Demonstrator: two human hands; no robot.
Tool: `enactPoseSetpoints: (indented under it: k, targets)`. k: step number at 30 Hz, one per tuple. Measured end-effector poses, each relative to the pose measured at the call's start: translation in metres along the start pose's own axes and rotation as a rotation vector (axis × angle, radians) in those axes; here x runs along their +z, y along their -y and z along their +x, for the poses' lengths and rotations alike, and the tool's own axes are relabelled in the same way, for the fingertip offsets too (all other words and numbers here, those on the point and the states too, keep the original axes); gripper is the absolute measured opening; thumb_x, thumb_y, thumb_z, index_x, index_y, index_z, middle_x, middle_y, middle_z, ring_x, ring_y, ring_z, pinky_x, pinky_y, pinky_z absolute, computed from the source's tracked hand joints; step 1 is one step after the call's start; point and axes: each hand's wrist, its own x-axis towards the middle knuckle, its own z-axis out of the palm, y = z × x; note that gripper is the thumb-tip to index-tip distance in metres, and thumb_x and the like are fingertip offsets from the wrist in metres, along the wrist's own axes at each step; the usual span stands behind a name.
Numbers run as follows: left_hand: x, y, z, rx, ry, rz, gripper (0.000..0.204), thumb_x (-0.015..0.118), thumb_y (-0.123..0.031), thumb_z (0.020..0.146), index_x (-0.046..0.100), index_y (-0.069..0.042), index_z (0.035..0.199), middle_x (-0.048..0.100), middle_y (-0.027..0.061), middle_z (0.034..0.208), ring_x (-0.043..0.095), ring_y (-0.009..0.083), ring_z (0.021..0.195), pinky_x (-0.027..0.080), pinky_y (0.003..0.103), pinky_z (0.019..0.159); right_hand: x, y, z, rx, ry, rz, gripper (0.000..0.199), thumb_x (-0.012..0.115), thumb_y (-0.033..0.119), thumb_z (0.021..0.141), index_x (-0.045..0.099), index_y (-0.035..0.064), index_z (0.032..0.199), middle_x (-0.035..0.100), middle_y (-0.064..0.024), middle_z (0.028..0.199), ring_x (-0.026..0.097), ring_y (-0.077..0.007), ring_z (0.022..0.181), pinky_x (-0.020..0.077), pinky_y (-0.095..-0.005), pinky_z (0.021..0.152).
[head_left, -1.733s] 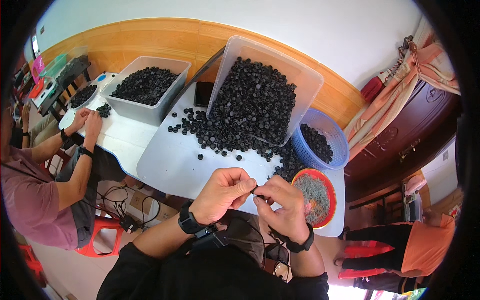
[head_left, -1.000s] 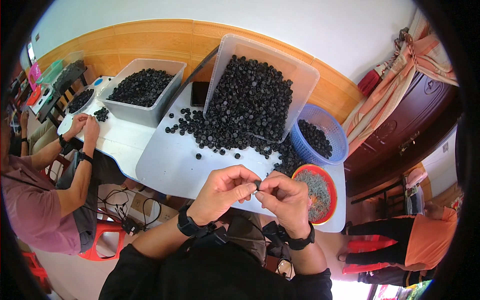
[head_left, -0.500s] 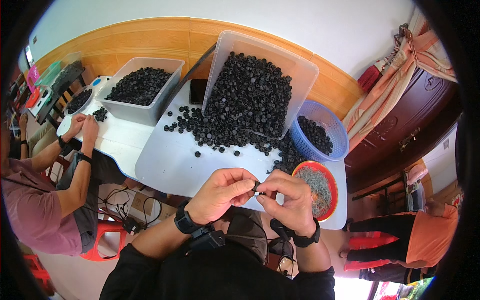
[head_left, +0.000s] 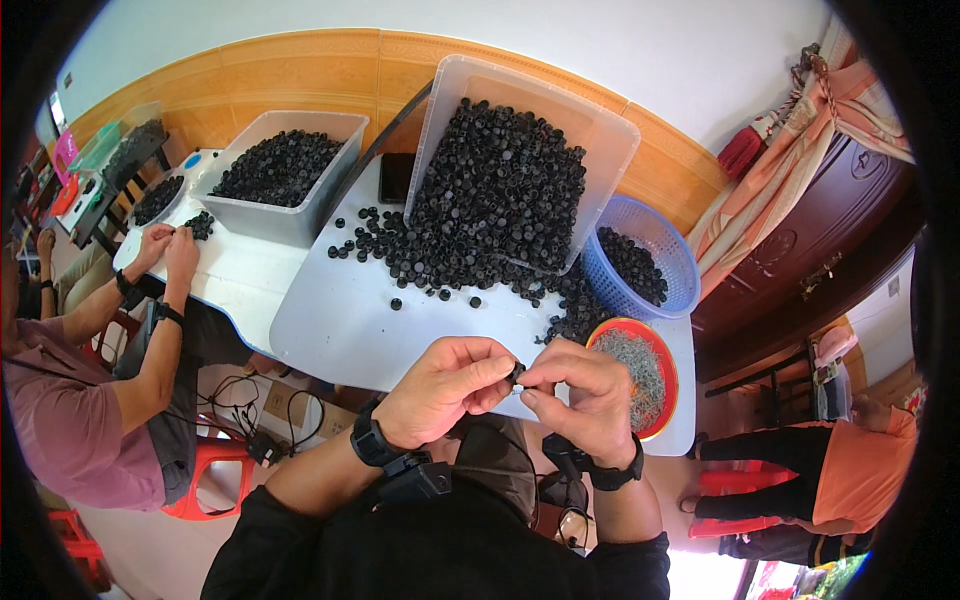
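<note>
Just past the near edge of the white table (head_left: 340,345), my two hands meet in front of my chest. My left hand (head_left: 448,388) pinches a small black plastic cap (head_left: 516,373) between thumb and fingertips. Against the cap, the thumb and forefinger of my right hand (head_left: 588,398) are closed; a tiny pale bit shows there, too small to name. Black caps (head_left: 500,185) fill a translucent bin (head_left: 612,150) tipped on its side and spill onto the table. Right of my right hand stands a red-rimmed bowl (head_left: 668,372) of thin grey pieces (head_left: 632,362).
A blue basket (head_left: 680,285) of black parts stands at the right. Farther left is another translucent bin (head_left: 285,228) of caps, by a seated co-worker (head_left: 85,420) handling small parts. A dark phone (head_left: 396,178) lies behind the pile. Cables (head_left: 255,430) hang below; someone in orange (head_left: 860,470) is at right.
My right fingertips have shifted slightly at the cap, and the dark piece that showed beneath them is less visible. My left hand keeps its pinch.
</note>
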Motion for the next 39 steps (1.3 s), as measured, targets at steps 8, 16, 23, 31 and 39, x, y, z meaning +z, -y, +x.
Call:
enactPoseSetpoints:
  k: [8,16,23,31,39]
  targets:
    - [0.001,-0.002,0.001,0.051,-0.020,0.086,0.018,0.054,-0.019,0.090,0.057,-0.002,0.090,0.050,-0.0017,0.070,0.045,0.0052,0.061,0.033,0.018,0.052,0.002,-0.003,0.000,0.030,0.000,0.050,0.022,0.064,-0.009,0.066,0.064,0.0013,0.085,0.055,-0.0039,0.066,0.051,-0.0095,0.058,0.0397,-0.0216,0.052]
    - [0.000,-0.003,-0.001,0.005,0.002,0.045,0.019,0.054,-0.021,0.090,0.057,-0.002,0.089,0.050,-0.0016,0.070,0.045,0.0051,0.060,0.034,0.018,0.051,0.001,-0.001,0.002,0.020,0.033,0.041,0.021,0.063,-0.008,0.066,0.063,0.0018,0.084,0.054,-0.0040,0.065,0.051,-0.0101,0.057,0.0400,-0.0221,0.052]
    - [-0.003,-0.001,0.000,-0.017,0.015,0.025,0.020,0.053,-0.021,0.090,0.057,-0.002,0.090,0.052,-0.0002,0.071,0.046,0.0057,0.061,0.034,0.018,0.052,0.001,0.001,0.002,-0.003,0.032,-0.025,0.020,0.063,-0.008,0.066,0.063,0.0021,0.083,0.054,-0.0037,0.066,0.051,-0.0098,0.056,0.0395,-0.0217,0.051]
    - [-0.005,0.001,0.003,-0.019,0.052,-0.097,0.025,0.050,-0.024,0.092,0.057,-0.001,0.089,0.052,0.0020,0.069,0.046,0.0074,0.058,0.035,0.020,0.050,-0.002,0.002,-0.002,0.018,-0.084,-0.070,0.021,0.064,-0.006,0.066,0.063,0.0019,0.085,0.054,-0.0027,0.065,0.051,-0.0095,0.054,0.0393,-0.0213,0.050]
    - [-0.002,0.001,0.003,0.020,-0.065,0.068,0.024,0.049,-0.025,0.092,0.057,-0.003,0.087,0.052,-0.0007,0.065,0.046,0.0051,0.056,0.034,0.018,0.048,0.012,0.003,0.002,0.000,-0.147,-0.272,0.023,0.067,-0.004,0.064,0.064,-0.0008,0.086,0.052,-0.0034,0.063,0.050,-0.0083,0.051,0.0382,-0.0200,0.045]
